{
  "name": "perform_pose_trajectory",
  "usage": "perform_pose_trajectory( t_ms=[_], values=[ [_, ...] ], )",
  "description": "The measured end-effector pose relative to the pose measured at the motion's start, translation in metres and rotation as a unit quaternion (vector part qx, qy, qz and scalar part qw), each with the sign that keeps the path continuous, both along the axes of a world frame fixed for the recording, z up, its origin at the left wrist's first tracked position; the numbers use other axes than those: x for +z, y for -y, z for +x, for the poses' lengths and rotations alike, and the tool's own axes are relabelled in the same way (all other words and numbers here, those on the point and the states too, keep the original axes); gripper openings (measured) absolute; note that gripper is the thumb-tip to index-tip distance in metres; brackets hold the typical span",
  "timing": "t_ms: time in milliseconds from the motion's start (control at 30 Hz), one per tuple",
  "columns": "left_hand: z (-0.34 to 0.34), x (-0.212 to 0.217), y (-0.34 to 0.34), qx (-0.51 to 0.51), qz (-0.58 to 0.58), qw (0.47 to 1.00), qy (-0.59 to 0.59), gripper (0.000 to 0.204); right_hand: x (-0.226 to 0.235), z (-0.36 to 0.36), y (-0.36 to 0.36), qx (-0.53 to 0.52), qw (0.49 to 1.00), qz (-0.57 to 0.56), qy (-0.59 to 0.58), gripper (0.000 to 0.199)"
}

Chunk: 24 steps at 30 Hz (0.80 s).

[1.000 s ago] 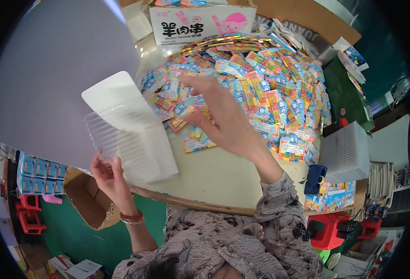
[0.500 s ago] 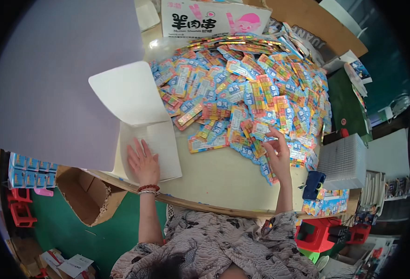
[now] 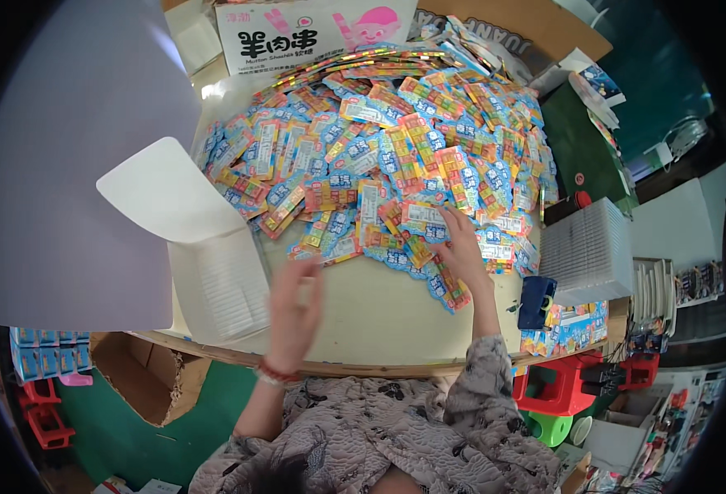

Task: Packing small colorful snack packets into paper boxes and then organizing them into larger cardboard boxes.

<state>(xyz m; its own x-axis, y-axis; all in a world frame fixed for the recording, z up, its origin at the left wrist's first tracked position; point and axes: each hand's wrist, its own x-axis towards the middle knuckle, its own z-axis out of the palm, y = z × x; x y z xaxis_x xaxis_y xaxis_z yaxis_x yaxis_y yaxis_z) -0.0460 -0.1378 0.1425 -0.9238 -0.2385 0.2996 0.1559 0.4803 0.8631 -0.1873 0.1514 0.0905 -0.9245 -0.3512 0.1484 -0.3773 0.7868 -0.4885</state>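
Note:
My right hand [image 3: 463,253] is at the near edge of a heap of flat blue and yellow candy packets [image 3: 354,156]. Its fingers and thumb close about the right end of one candy packet [image 3: 422,217] with a white label. My left hand [image 3: 294,317], with a red bead bracelet at the wrist, is raised over the near table edge and smeared by motion; whether it holds anything does not show. Just left of it stands a white carton [image 3: 227,284], its lid [image 3: 169,189] folded back and pale ribbed lines showing inside.
A large grey-lilac panel [image 3: 74,165] covers the left. Behind the heap is a printed white box [image 3: 313,37]. On the right are a stack of clear plastic trays [image 3: 585,251] and a dark blue tool [image 3: 536,303]. A brown carton [image 3: 144,375] and red stool [image 3: 554,385] stand below the table.
My left hand has lifted out of the white carton and moved right. My right hand stays near the same packets, its fingers now at one packet's end. The whole view has shifted.

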Motion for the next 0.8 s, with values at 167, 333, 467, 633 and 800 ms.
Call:
perform_pose_trajectory(
  t_ms=[167, 333, 467, 633, 800],
  values=[
    [-0.056, -0.093, -0.073, -0.153, 0.104, 0.953, 0.238, 0.052, 0.0, -0.037, 0.002, 0.042, 0.994, 0.096, 0.033, 0.078],
    [-0.059, -0.105, -0.124, -0.093, 0.448, 0.855, 0.245, 0.067, 0.01, -0.019, -0.002, -0.017, 0.987, 0.158, 0.035, 0.073],
    [-0.055, -0.118, -0.147, 0.07, 0.542, 0.823, 0.155, 0.074, -0.002, -0.018, -0.015, -0.006, 0.998, 0.022, -0.054, 0.056],
    [-0.066, -0.126, -0.157, 0.125, 0.494, 0.847, 0.151, 0.073, -0.003, -0.041, -0.033, 0.028, 0.996, 0.02, -0.087, 0.024],
    [-0.083, -0.12, -0.149, 0.065, 0.473, 0.878, 0.036, 0.075, 0.009, -0.057, -0.054, 0.03, 0.996, 0.011, -0.088, 0.022]
  ],
)
